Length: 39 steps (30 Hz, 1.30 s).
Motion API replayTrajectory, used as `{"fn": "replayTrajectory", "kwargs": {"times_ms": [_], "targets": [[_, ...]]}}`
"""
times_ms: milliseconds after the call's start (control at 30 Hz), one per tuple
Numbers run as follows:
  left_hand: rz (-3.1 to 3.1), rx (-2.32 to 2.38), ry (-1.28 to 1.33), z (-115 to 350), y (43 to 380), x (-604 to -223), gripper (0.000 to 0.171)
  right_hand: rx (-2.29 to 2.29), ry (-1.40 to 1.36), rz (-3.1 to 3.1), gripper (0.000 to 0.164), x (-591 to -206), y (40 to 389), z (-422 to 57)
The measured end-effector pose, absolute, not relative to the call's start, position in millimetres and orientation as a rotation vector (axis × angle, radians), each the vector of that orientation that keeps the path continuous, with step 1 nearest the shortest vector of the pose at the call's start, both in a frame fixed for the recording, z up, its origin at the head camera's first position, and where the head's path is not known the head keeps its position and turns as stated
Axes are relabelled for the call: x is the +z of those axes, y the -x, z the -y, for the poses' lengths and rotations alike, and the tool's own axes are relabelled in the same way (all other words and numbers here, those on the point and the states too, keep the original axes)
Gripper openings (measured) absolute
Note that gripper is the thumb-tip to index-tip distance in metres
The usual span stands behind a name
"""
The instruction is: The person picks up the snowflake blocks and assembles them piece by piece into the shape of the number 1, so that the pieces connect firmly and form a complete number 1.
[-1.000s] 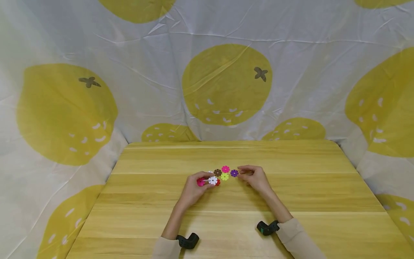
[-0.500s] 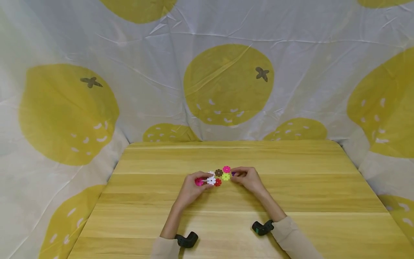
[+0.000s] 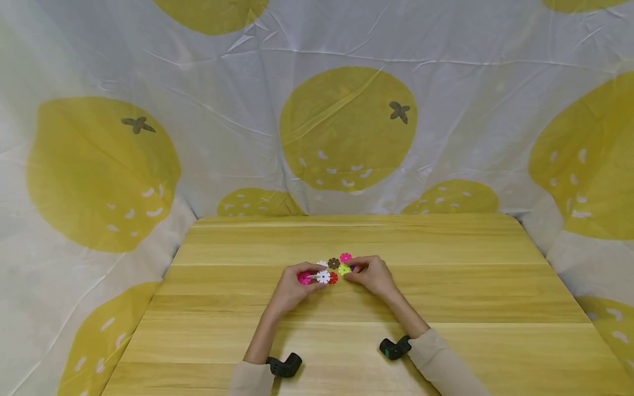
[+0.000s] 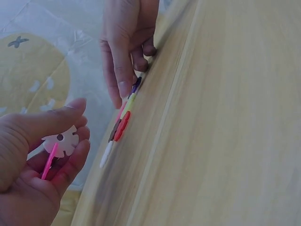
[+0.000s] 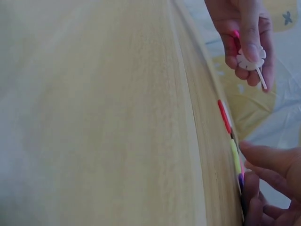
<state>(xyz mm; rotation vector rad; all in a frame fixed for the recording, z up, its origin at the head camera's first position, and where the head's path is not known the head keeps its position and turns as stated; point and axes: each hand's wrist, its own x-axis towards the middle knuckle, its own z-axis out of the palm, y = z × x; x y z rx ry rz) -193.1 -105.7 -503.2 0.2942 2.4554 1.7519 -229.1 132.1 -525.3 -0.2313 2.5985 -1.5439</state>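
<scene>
Between thumb and fingers, my left hand [image 3: 289, 289] holds slotted plastic discs joined together. A pink disc [image 3: 304, 278] and a white disc [image 3: 323, 276] show there, and a second white piece [image 5: 261, 78] stands edge-on in the right wrist view. My right hand [image 3: 375, 276] has its thumb and forefinger right at a yellow-green disc [image 3: 343, 270] on the table. A purple disc [image 4: 136, 84] lies partly hidden under that hand. Close by are a brown disc [image 3: 334, 263], a loose pink disc [image 3: 345, 257], a red disc [image 4: 122, 126] and another white disc [image 4: 106, 155].
The wooden table [image 3: 446, 297] stretches out around both hands. Behind it hangs a white cloth [image 3: 238, 110] printed with yellow lemons. Black wrist cameras [image 3: 394, 348] sit at both cuffs.
My right hand has moved left, from beside the purple disc to the yellow-green one, and now partly covers the purple disc. My left hand keeps its joined discs, shifted slightly left.
</scene>
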Motion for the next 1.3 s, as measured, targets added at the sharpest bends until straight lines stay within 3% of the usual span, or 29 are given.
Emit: {"fn": "replayTrajectory", "kwargs": {"times_ms": [267, 800, 1300], "targets": [[-2.478, 1.744, -0.283, 105.8, 193.1, -504.9, 0.029, -1.412, 0.203, -2.734, 0.021, -524.8, 227.8, -128.0], [-2.394, 1.810, -0.301, 102.7, 192.5, -505.5, 0.033, -1.378, 0.180, -2.732, 0.025, -522.1, 222.0, -128.8], [-2.397, 1.765, -0.315, 102.4, 191.6, -505.4, 0.030, -1.782, 0.331, -2.416, 0.017, -524.5, 210.0, -136.0]]}}
